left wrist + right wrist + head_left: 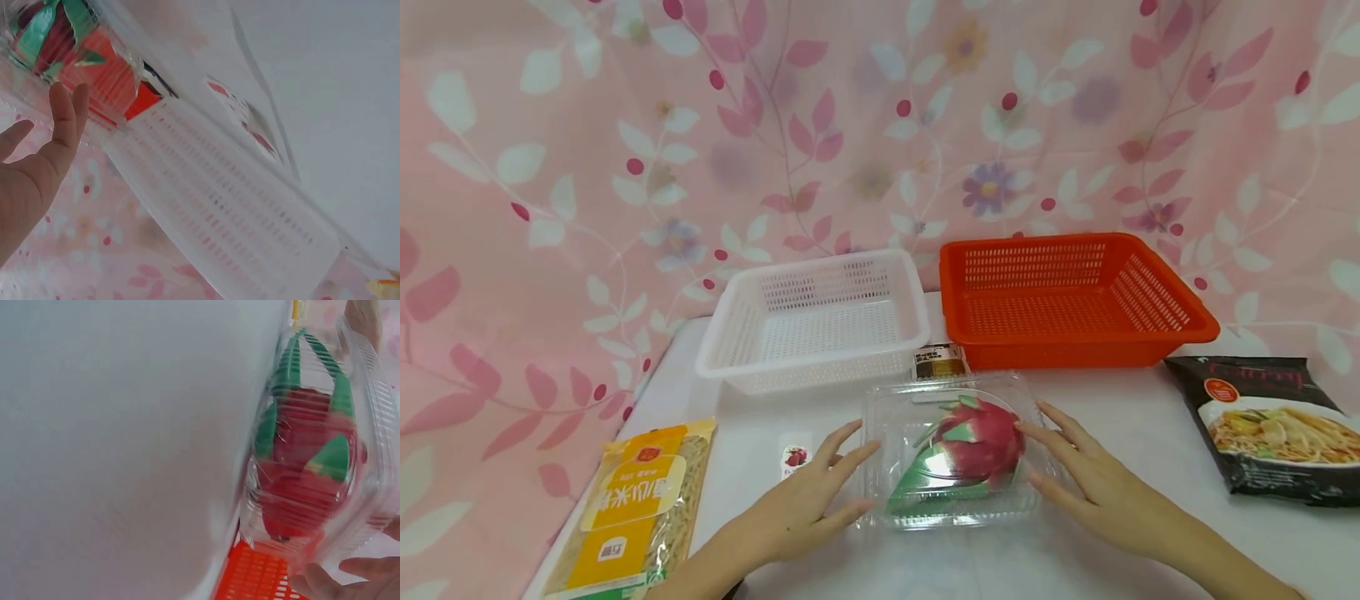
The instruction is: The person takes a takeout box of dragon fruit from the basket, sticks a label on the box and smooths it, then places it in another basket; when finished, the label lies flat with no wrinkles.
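Clear plastic container (951,522): one, ribbed at the edges, at the near middle of the table (1120,408), between the two hands and in front of the baskets.
Dragon fruit (977,446): one, red-pink with green leaf tips, inside the container, lying aslant and seen through the plastic.
Left hand (812,504): open, fingers spread and extended, at the container's left side; gripping nothing; whether each fingertip touches the plastic cannot be told.
Right hand (1090,487): open, fingers apart and lightly bent, fingertips at the container's right side, some overlapping its edge in the head view; not closed around anything.
White basket (820,367): rectangular, slotted walls, behind the container toward the left.
Red basket (1060,354): rectangular, slotted walls, just right of the white one.
Small packet (940,362): dark and gold label, directly behind the container, near the gap between the baskets; lettering too small to read.
Small card (796,457): white, printed with red fruit, on the table near the left hand.
Yellow bag (625,533): transparent in part, pale strands showing, at the left edge beside the left forearm.
Black packet (1277,425): noodle dish pictured, at the far right.
Backdrop (850,125): pink cloth, leaf-and-flower pattern, behind the table.
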`<state>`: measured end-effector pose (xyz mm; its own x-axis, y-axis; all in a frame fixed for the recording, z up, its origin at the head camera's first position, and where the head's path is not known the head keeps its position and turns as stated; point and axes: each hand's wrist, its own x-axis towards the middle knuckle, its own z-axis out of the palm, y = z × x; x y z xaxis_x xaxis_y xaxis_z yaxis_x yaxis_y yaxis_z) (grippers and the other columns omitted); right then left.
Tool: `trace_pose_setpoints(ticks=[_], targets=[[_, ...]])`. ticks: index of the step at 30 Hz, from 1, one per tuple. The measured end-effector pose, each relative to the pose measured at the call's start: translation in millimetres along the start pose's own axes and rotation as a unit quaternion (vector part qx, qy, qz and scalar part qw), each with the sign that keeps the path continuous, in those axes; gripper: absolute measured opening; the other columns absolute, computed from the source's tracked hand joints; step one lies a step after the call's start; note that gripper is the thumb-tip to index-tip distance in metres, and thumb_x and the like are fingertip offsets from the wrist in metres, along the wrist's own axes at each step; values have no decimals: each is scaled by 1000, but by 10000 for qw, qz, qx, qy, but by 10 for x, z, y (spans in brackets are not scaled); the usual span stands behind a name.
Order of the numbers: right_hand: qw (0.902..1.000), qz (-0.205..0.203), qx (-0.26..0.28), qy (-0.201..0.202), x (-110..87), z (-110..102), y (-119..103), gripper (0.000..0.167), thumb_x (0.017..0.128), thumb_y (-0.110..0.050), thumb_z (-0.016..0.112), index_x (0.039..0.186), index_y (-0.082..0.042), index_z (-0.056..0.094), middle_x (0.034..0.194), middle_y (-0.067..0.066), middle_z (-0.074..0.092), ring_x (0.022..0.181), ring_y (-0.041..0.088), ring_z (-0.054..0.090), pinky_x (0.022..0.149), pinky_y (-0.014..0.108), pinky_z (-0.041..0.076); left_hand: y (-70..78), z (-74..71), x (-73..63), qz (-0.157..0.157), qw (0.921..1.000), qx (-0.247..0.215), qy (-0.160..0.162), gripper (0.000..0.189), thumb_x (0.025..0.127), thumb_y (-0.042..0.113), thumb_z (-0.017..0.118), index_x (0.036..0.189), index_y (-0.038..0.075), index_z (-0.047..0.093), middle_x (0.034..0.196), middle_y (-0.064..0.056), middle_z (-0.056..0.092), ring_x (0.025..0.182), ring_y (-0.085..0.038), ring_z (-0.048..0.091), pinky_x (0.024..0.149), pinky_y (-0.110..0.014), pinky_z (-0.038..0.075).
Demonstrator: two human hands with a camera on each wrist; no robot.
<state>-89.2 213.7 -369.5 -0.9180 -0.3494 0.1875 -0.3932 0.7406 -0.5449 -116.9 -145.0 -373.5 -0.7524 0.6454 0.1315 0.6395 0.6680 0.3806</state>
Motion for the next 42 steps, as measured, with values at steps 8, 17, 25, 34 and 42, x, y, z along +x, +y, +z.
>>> trace_pose_setpoints(ticks=[8,17,25,34,42], targets=[[9995,-40,-240,208,-74,-101,69,62,91,-32,56,145,-26,25,145,9,24,125,32,27,83,66,36,-337,-164,-88,-1130,9927,430,-7,59,87,36,62,139,17,40,147,-11,25,112,-31,49,86,-48,45],[9903,-1022,-695,638,-97,-113,79,64,82,-20,69,138,-23,39,142,2,29,123,17,30,83,49,47,-595,-121,-118,-1813,9791,866,-314,56,80,22,70,130,7,50,142,-19,32,112,-42,47,81,-52,46],[9755,-1765,-1099,713,-100,-104,66,65,76,-17,73,135,-23,46,144,1,28,121,13,28,81,37,49,-694,-37,-72,-2224,9688,659,-871,63,75,26,75,130,9,49,129,-13,52,114,-36,47,89,-54,41],[9702,-2102,-1031,620,-97,-111,25,62,77,-18,72,133,-22,48,144,2,29,122,14,28,82,36,49,-686,-35,-80,-2309,9687,538,-740,61,72,17,77,127,6,52,122,-14,56,111,-34,50,94,-50,38],[9709,-2145,-890,588,-92,-105,37,45,91,-38,54,132,-21,49,144,3,30,120,15,30,89,25,42,-662,-48,-51,-2147,9738,397,-640,61,65,12,81,121,6,58,126,-17,53,108,-38,50,91,-51,40]])
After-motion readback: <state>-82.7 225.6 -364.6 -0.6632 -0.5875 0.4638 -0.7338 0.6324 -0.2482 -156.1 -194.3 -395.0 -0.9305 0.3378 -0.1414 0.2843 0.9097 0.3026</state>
